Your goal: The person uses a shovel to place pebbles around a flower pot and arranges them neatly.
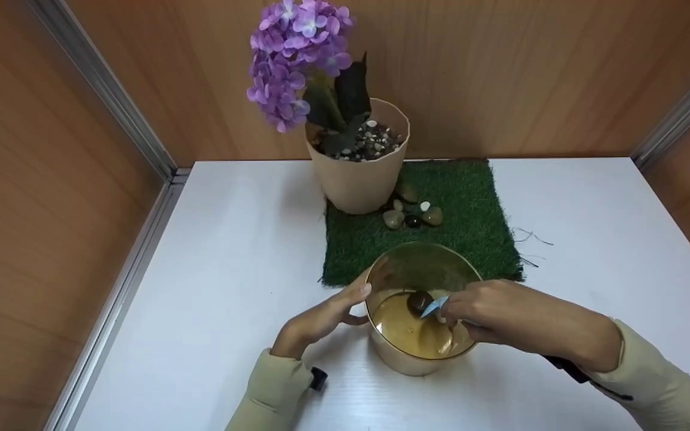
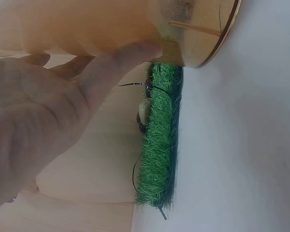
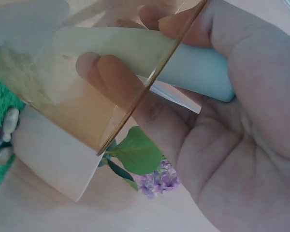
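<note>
An amber see-through glass bowl stands on the white table in front of the grass mat, a dark brown rounded thing inside it. My left hand holds the bowl's left side, fingers round its far side; in the left wrist view the thumb lies along the glass. Over the right rim reaches my right hand, its fingers inside the bowl. It grips a smooth, tapered pale blue handle, seen partly through the glass. A light blue pointed tip shows below these fingers; the tool's kind I cannot tell.
Behind the bowl lies a square green artificial grass mat. On it stand a beige pot with purple flowers and several small stones. Wooden panels enclose the white table at the back and sides.
</note>
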### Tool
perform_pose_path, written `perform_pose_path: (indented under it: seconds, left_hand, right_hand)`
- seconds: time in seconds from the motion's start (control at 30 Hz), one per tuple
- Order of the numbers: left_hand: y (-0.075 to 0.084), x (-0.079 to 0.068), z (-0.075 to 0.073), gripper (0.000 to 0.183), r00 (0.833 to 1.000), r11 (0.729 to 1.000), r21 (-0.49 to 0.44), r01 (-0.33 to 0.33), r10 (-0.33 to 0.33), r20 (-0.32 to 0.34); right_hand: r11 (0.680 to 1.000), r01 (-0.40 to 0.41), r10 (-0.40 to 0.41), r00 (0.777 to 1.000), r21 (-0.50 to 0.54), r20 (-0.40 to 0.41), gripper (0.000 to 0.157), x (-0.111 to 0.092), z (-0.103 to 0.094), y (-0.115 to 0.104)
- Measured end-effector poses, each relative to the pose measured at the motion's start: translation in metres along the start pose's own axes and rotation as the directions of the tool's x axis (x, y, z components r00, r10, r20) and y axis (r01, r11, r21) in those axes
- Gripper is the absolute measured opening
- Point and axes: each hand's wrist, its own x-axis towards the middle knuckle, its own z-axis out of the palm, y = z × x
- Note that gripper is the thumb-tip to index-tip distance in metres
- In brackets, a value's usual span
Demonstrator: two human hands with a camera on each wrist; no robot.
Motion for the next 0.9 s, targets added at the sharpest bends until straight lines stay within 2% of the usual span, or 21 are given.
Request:
perform_pose_path:
  seconds: [0.13,0.4,0.7,0.9]
  left_hand:
    - [0.0009,-0.0006,-0.0001,0.051,1.0,1.0,0.0,0.005,-0.005,0.003]
    - [-0.0003,-0.0005,-0.0006,0.052,1.0,1.0,-0.001,0.01,-0.01,0.003]
    - [-0.0012,0.0009,-0.0003,0.056,1.0,1.0,0.009,0.024,-0.024,-0.001]
    - [-0.0006,0.0,-0.0001,0.058,0.999,0.999,0.013,0.031,-0.031,-0.007]
  right_hand:
    - [1.0,-0.014,0.013,0.999,0.015,0.03,0.027,0.0041,0.0006,-0.0005]
    - [0.999,0.019,-0.02,1.0,0.041,0.022,0.029,0.0091,-0.0001,0.0012]
    - [0.982,-0.059,0.047,0.996,0.178,0.07,0.031,0.0092,-0.0036,0.006]
    - [0.962,-0.067,0.041,0.994,0.263,0.101,0.029,0.0096,-0.0052,0.0077]
